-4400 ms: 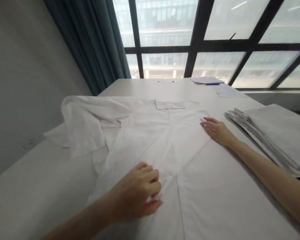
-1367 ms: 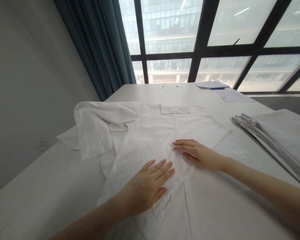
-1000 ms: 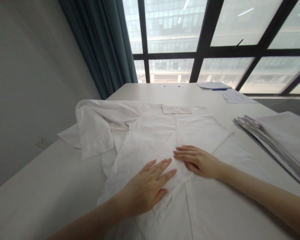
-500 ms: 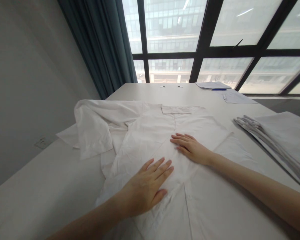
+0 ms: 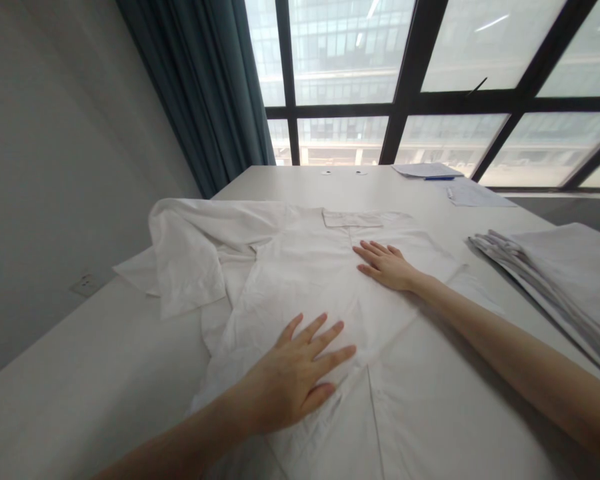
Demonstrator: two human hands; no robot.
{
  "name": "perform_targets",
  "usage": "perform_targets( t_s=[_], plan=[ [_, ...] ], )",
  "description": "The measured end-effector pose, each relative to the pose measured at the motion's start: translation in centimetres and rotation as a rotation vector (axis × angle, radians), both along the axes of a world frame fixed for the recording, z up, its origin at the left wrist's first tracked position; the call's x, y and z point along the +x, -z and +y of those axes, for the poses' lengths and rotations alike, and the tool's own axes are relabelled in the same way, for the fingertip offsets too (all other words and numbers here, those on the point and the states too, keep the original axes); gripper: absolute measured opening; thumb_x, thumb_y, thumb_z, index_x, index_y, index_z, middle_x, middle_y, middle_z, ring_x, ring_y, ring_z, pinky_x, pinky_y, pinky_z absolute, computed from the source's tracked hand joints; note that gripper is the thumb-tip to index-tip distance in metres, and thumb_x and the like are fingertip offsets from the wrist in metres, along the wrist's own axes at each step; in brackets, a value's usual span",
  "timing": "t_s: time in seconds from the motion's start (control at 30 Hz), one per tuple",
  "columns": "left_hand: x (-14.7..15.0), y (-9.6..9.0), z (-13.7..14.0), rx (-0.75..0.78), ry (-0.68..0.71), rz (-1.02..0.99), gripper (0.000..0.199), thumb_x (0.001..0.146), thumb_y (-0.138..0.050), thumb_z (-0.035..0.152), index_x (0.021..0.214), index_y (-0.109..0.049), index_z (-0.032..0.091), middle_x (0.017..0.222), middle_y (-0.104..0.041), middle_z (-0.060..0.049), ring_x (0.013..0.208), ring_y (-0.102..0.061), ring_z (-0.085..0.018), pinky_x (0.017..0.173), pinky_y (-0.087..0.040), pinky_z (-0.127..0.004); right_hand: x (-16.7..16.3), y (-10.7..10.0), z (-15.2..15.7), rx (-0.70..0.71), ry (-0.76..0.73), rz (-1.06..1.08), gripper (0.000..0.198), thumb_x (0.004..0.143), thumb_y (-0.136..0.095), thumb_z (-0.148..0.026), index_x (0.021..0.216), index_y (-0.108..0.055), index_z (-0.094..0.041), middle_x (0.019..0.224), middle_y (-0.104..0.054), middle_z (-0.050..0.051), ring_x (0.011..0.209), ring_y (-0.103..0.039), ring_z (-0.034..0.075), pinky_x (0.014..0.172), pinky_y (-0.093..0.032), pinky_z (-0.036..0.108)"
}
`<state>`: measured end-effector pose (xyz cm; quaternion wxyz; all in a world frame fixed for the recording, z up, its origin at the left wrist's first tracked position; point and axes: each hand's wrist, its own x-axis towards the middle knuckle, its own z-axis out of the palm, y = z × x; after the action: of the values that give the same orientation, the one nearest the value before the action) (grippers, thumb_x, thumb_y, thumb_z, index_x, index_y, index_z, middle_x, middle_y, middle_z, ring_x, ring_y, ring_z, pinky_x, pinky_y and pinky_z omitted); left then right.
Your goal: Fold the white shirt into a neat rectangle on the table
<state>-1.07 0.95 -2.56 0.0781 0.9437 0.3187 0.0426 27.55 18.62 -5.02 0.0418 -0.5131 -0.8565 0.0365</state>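
Note:
A white garment point(image 5: 300, 267), which looks like a shirt or coat with a collar band at its far end, is spread over the table. Its left sleeve point(image 5: 190, 267) is bunched and folded over at the far left. My left hand point(image 5: 300, 373) lies flat on the middle of the cloth, fingers spread. Farther up and to the right, my right hand point(image 5: 385, 263) rests flat below the collar point(image 5: 353, 219), fingers stretched out. Neither hand grips the fabric. The right part of the garment is folded inward under my right forearm.
A stack of folded white cloth point(image 5: 570, 267) lies along the right side of the white table point(image 5: 130, 360). Papers point(image 5: 480, 193) and a blue pen point(image 5: 439, 178) sit at the far right. Beyond are a dark curtain point(image 5: 200, 87) and windows; a wall stands left.
My right hand has slid forward over the cloth toward the collar. My left hand has stayed about in place, its fingers spreading wider. Some creases between the hands look flatter.

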Motion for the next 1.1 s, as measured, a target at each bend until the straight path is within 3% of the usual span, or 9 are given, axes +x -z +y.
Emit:
perform_targets(
  t_s=[0.2,0.33,0.47,0.57,0.67,0.93,1.1],
  plan=[
    [-0.1,-0.3,0.1,-0.034,0.015,0.011,0.054,0.098,-0.047,0.032,0.148,-0.030,0.040,0.160,-0.024,-0.002,0.147,-0.018,-0.031,0.115,-0.019,-0.059,1.4,0.4,2.4,0.027,0.120,-0.007,0.064,0.097,-0.026,-0.056,0.151,-0.033,-0.023,0.158,-0.027,0.010,0.145,-0.024,0.030,0.113,-0.022,0.057],
    [-0.1,-0.3,0.1,-0.047,0.019,0.017,0.054,0.098,-0.047,0.033,0.148,-0.031,0.041,0.160,-0.024,-0.003,0.147,-0.019,-0.032,0.114,-0.020,-0.060,1.4,0.1,2.2,0.103,0.158,0.014,0.061,0.098,-0.025,-0.049,0.148,-0.036,-0.016,0.157,-0.029,0.017,0.143,-0.028,0.033,0.112,-0.022,0.060],
    [-0.1,-0.3,0.0,-0.027,0.020,-0.018,0.053,0.098,-0.047,0.033,0.148,-0.032,0.041,0.159,-0.026,-0.003,0.146,-0.020,-0.031,0.114,-0.020,-0.060,-0.1,-0.4,-0.6,0.155,-0.002,0.036,0.058,0.099,-0.028,-0.045,0.148,-0.037,-0.015,0.158,-0.028,0.015,0.145,-0.025,0.028,0.116,-0.016,0.054],
    [-0.1,-0.4,0.1,-0.033,0.021,-0.010,0.053,0.097,-0.048,0.033,0.148,-0.032,0.041,0.159,-0.026,-0.003,0.146,-0.022,-0.032,0.113,-0.022,-0.061,-1.3,-0.4,-3.2,0.113,-0.178,0.044,0.052,0.101,-0.026,-0.046,0.145,-0.041,-0.023,0.155,-0.038,0.006,0.143,-0.030,0.019,0.117,-0.021,0.042],
    [0.0,-0.5,0.1,-0.043,0.018,0.002,0.053,0.097,-0.048,0.034,0.147,-0.033,0.041,0.159,-0.027,-0.003,0.146,-0.022,-0.033,0.113,-0.022,-0.061,-1.1,-0.2,-4.1,0.080,-0.214,0.050,0.053,0.101,-0.024,-0.048,0.148,-0.038,-0.026,0.155,-0.036,0.005,0.143,-0.030,0.019,0.116,-0.024,0.042],
    [-0.1,-0.3,0.1,-0.033,0.019,0.003,0.053,0.098,-0.046,0.033,0.148,-0.030,0.041,0.159,-0.025,-0.003,0.146,-0.020,-0.031,0.114,-0.020,-0.060,5.0,0.7,1.1,0.062,0.091,0.009,0.060,0.098,-0.021,-0.056,0.150,-0.033,-0.029,0.157,-0.031,0.003,0.144,-0.028,0.025,0.114,-0.026,0.051],
    [-0.1,-0.2,0.1,-0.017,0.019,-0.017,0.052,0.098,-0.046,0.034,0.148,-0.032,0.040,0.159,-0.026,-0.002,0.146,-0.021,-0.030,0.116,-0.018,-0.057,9.1,0.8,4.0,0.079,0.323,-0.020,0.061,0.097,-0.021,-0.052,0.148,-0.038,-0.023,0.156,-0.034,0.010,0.142,-0.032,0.030,0.111,-0.027,0.058]
  ],
)
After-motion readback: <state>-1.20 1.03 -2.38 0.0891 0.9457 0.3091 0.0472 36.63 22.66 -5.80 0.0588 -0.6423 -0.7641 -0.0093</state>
